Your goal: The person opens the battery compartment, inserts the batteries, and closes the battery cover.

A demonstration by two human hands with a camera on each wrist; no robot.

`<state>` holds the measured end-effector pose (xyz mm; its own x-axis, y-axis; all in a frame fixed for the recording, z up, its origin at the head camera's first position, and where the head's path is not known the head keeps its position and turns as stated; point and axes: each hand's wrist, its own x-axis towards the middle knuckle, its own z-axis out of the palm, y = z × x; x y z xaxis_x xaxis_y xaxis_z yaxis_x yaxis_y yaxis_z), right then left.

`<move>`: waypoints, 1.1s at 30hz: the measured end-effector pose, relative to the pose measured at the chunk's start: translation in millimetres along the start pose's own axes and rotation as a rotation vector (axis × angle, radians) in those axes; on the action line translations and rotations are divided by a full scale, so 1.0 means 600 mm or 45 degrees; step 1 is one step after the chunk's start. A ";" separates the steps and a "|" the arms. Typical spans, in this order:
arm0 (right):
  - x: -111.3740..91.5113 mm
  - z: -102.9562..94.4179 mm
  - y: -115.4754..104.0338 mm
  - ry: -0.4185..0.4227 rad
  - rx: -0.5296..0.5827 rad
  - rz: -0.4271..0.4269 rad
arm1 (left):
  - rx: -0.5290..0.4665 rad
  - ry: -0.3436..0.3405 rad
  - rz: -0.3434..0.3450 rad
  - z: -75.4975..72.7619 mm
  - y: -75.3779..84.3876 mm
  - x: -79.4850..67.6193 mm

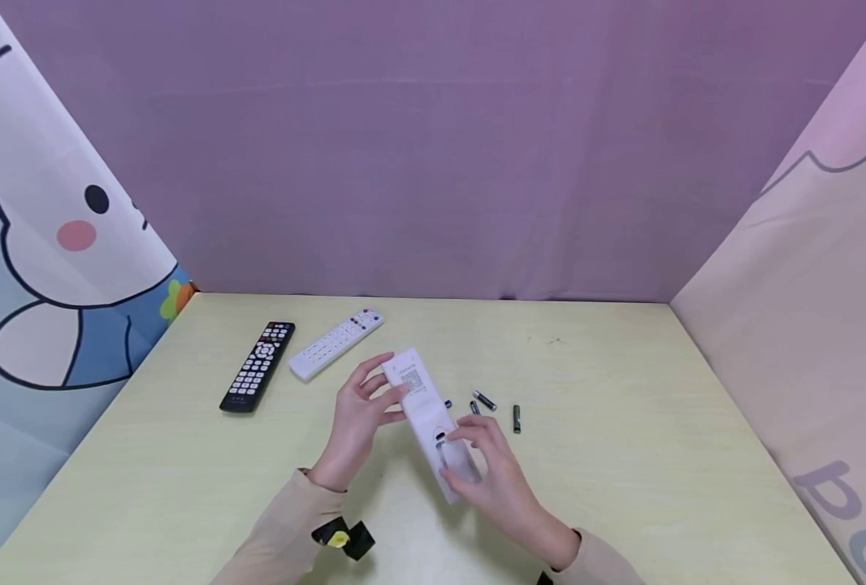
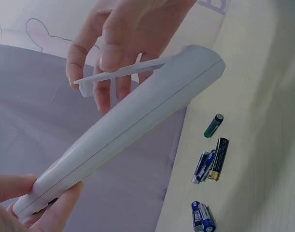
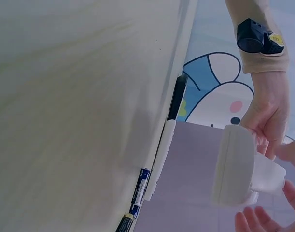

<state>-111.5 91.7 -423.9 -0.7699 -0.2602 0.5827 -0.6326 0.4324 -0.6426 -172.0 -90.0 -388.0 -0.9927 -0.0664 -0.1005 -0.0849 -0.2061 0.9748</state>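
Above the table, my left hand (image 1: 355,418) grips one end of a white remote control (image 1: 420,398), its back facing up and the other end slanting down towards me. My right hand (image 1: 497,479) is at the lower end. Its thumb and fingers pinch the battery cover (image 2: 133,70), which is tilted up from the remote's back in the left wrist view; one end still meets the body. From the right wrist, the raised cover (image 3: 269,178) shows between the fingers. The inside of the battery compartment is mostly hidden by the right hand.
Several loose batteries lie beyond the right hand, among them a dark one (image 1: 517,418) and another (image 1: 485,400); blue ones (image 2: 203,216) show in the left wrist view. A black remote (image 1: 257,367) and a second white remote (image 1: 336,344) lie at the left on the table (image 1: 623,455).
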 end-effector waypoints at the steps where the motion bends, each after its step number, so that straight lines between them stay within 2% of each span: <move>1: 0.001 0.001 0.000 0.026 0.001 -0.013 | -0.003 0.003 0.000 0.000 0.000 0.000; 7: 0.006 0.005 -0.004 0.129 0.013 -0.049 | -0.025 0.026 -0.006 0.000 0.001 -0.001; 15: 0.020 -0.006 -0.043 0.181 0.023 -0.032 | -0.056 0.046 0.001 -0.002 0.000 -0.002; 19: 0.012 0.002 -0.026 0.190 0.043 0.021 | -0.057 0.045 -0.002 -0.003 -0.002 -0.001; 22: 0.005 0.007 -0.010 0.184 0.085 0.077 | -0.063 0.049 -0.013 -0.004 -0.003 0.001; 25: 0.002 0.005 -0.002 0.150 0.190 0.155 | -0.068 0.054 -0.024 -0.006 -0.003 0.002; 27: 0.003 0.000 0.001 0.119 0.289 0.232 | -0.067 0.062 -0.035 -0.007 -0.004 0.003; 30: 0.008 -0.011 0.001 0.074 0.425 0.403 | -0.063 0.072 -0.056 -0.011 -0.005 0.004; 33: 0.012 -0.023 0.004 0.038 0.491 0.537 | -0.049 0.080 -0.068 -0.015 -0.006 0.005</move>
<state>-117.6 102.8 -414.3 -0.9633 -0.1067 0.2463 -0.2602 0.1460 -0.9545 -173.8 -98.2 -393.8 -0.9795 -0.1149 -0.1657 -0.1332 -0.2484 0.9595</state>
